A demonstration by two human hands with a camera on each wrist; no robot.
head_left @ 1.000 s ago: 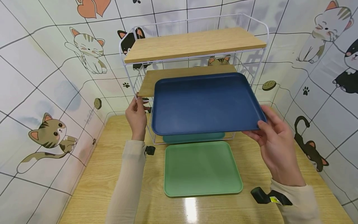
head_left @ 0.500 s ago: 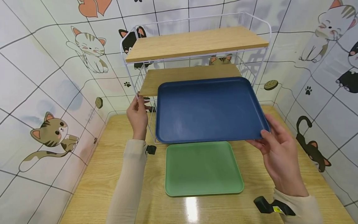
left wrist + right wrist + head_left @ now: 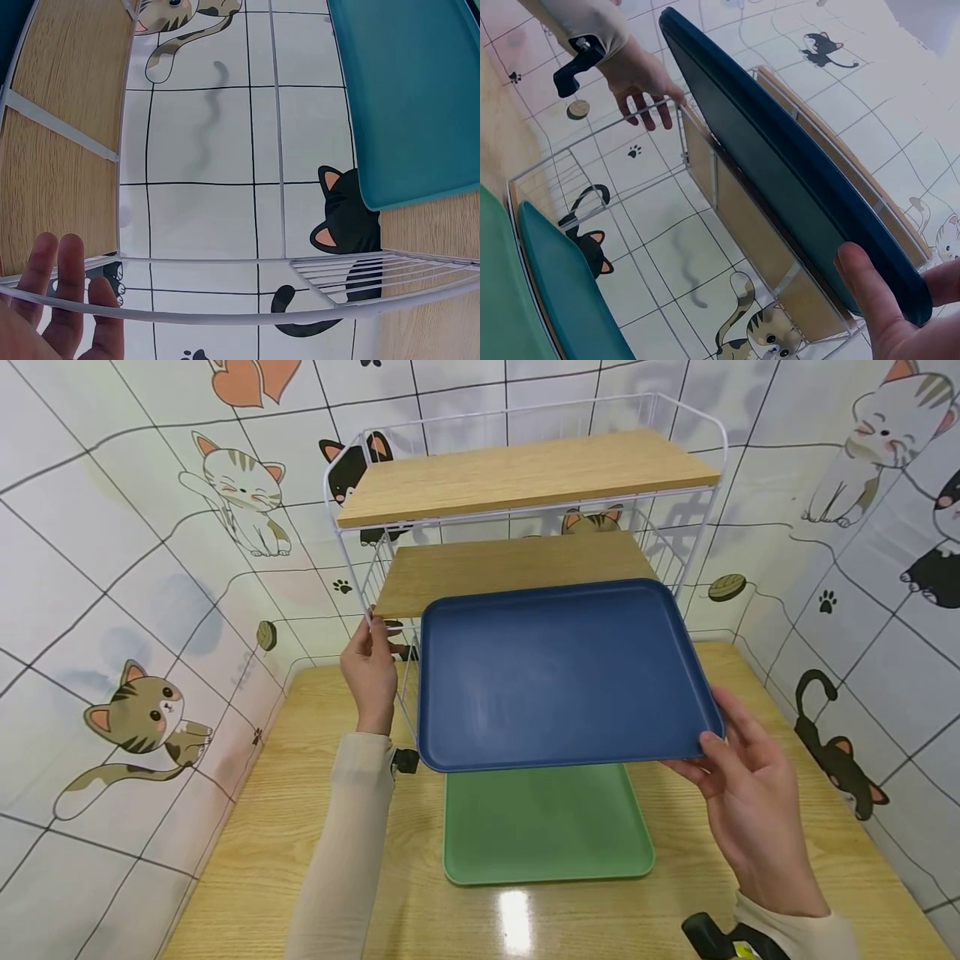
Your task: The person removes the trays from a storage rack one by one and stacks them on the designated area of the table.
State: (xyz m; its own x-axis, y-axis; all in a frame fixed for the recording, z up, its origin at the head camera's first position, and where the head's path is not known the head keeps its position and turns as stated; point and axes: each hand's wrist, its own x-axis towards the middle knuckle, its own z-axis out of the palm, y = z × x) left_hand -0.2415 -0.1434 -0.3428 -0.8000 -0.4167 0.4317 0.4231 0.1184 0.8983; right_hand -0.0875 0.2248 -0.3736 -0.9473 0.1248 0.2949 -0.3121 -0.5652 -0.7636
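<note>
In the head view, a small yellow patch (image 3: 746, 950) is showing on the black wrist device (image 3: 705, 935) at the right sleeve, the lower frame cutting it off so that any print is staying unreadable. The right hand (image 3: 757, 810) is pinching the blue tray (image 3: 566, 672) by its right near corner, thumb pressing the rim and fingers reaching underneath. The tray is hanging tilted before the white wire rack (image 3: 525, 511), covering its lower part and the far edge of the green tray (image 3: 547, 831), which is lying on the table (image 3: 240, 860). Whether the blue tray is touching the lower shelf (image 3: 517, 564), I cannot tell. The left hand (image 3: 369, 672) is gripping the rack's left near post beside that shelf.

In the left wrist view, the teal tray (image 3: 420, 105) is sitting low in the rack, the right edge cutting it off. Three left-hand fingers are showing behind the white wire; the thumb is falling outside the frame.

In the right wrist view, the blue tray is appearing nearly edge-on, hiding part of the shelves. The right thumb is pressing one face, while the other fingers are mostly disappearing behind the tray or being cut off.
</note>
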